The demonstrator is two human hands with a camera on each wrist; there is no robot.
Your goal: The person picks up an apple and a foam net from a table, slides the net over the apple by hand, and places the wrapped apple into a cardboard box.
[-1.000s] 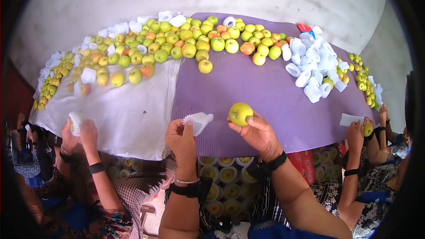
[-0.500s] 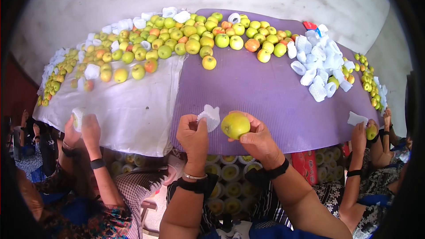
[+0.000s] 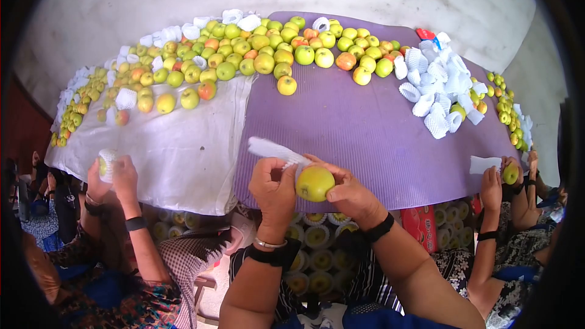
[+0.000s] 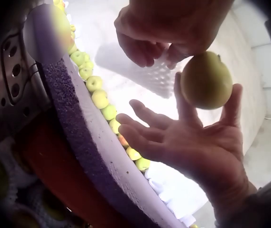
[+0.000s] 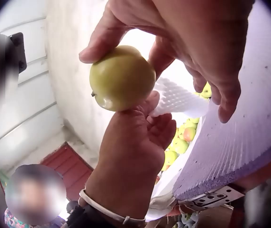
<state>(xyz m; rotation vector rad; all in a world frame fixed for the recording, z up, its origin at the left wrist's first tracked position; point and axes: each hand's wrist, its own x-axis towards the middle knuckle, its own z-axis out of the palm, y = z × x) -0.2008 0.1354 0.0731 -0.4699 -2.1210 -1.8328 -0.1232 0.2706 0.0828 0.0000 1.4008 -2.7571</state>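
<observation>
Between thumb and forefinger, my right hand (image 3: 353, 198) pinches a yellow-green apple (image 3: 315, 183); its other fingers are spread in the left wrist view. My left hand (image 3: 272, 192), close beside the apple, pinches a white foam net sleeve (image 3: 274, 150) that sticks out to the left, blurred in the head view. In the left wrist view the sleeve (image 4: 149, 73) hangs from the left fingers, and the apple (image 4: 206, 80) is at that hand's edge. The right wrist view shows the apple (image 5: 122, 79) over the left wrist, with the sleeve (image 5: 175, 99) behind.
A long row of apples (image 3: 225, 71) lies across the back of the purple mat (image 3: 341, 128) and the whitish sheet (image 3: 183, 158). Foam sleeves (image 3: 436, 85) are piled at the right. People work on both sides. Wrapped apples (image 3: 317, 237) stand below the table edge.
My two hands have come together, the right one moving left and down with the apple. The foam sleeve has swung from upright to pointing left.
</observation>
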